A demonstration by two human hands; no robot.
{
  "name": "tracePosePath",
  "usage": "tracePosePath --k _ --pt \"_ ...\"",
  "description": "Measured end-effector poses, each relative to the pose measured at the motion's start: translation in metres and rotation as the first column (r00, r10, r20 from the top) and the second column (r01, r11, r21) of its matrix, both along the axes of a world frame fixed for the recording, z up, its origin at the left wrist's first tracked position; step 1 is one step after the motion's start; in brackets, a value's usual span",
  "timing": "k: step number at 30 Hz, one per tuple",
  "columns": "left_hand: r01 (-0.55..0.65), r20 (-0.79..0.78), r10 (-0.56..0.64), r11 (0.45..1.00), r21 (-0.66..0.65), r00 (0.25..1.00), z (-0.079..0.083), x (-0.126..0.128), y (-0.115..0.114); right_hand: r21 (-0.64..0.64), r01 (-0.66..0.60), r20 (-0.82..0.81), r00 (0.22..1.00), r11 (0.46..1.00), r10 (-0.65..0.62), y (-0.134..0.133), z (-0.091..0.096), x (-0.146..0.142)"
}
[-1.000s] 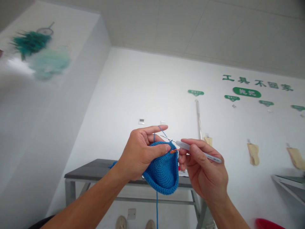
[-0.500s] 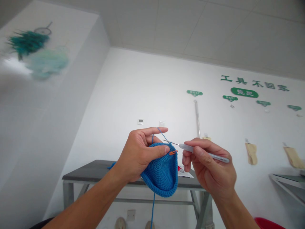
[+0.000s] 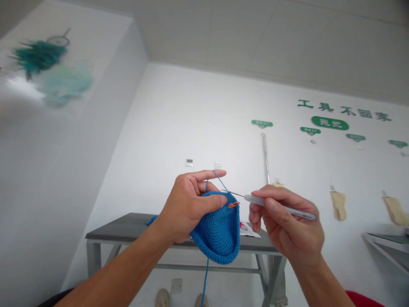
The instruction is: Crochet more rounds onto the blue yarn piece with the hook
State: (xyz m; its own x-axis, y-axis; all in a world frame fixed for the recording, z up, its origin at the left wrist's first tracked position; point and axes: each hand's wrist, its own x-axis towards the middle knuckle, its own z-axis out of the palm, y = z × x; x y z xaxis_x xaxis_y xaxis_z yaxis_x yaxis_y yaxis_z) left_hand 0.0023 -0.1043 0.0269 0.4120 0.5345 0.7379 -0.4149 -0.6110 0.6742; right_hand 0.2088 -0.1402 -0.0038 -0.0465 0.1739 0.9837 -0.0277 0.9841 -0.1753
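Note:
A blue crochet piece (image 3: 215,230), round and cupped with a raised rim, hangs from my left hand (image 3: 188,200), whose thumb presses on its upper edge. Blue yarn (image 3: 220,181) runs over my stretched left index finger down to that edge. An orange stitch marker (image 3: 234,204) is clipped near the rim at the upper right. My right hand (image 3: 287,217) grips a crochet hook (image 3: 284,208) by its pale grey handle, much like a pen. The hook's thin metal end reaches left to the top edge, by the yarn. A strand of yarn (image 3: 205,281) trails below the piece.
Behind my hands stands a dark-topped table (image 3: 118,226) with grey legs. A white packet (image 3: 249,229) and a bit of blue yarn (image 3: 151,220) lie on it. Gloves (image 3: 338,205) and a pole (image 3: 265,157) hang on the wall. A second table (image 3: 388,247) is at right.
My right hand and the crochet hook have shifted slightly right, drawing the hook's tip back a little. The left hand keeps its hold on the crochet piece.

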Motion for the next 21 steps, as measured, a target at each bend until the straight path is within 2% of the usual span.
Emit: tracePosePath --k 6,13,17,21 --pt "-0.015 0.006 0.015 1.0 -0.013 1.0 -0.001 -0.001 0.0 0.065 0.108 0.022 0.994 0.992 -0.11 -0.007 -0.001 0.004" --pt "-0.005 0.028 0.005 1.0 -0.008 1.0 -0.001 -0.001 0.002 0.193 0.24 0.068 0.964 0.951 -0.257 -0.011 -0.003 0.007" --pt "-0.059 0.04 0.059 0.998 0.019 0.997 -0.002 0.0 0.003 0.261 0.314 0.04 0.941 0.913 -0.335 -0.011 -0.004 0.003" --pt "-0.147 0.059 0.141 0.983 0.112 0.988 -0.005 0.002 0.003 0.306 0.384 -0.056 0.921 0.871 -0.387 -0.011 -0.007 -0.007"
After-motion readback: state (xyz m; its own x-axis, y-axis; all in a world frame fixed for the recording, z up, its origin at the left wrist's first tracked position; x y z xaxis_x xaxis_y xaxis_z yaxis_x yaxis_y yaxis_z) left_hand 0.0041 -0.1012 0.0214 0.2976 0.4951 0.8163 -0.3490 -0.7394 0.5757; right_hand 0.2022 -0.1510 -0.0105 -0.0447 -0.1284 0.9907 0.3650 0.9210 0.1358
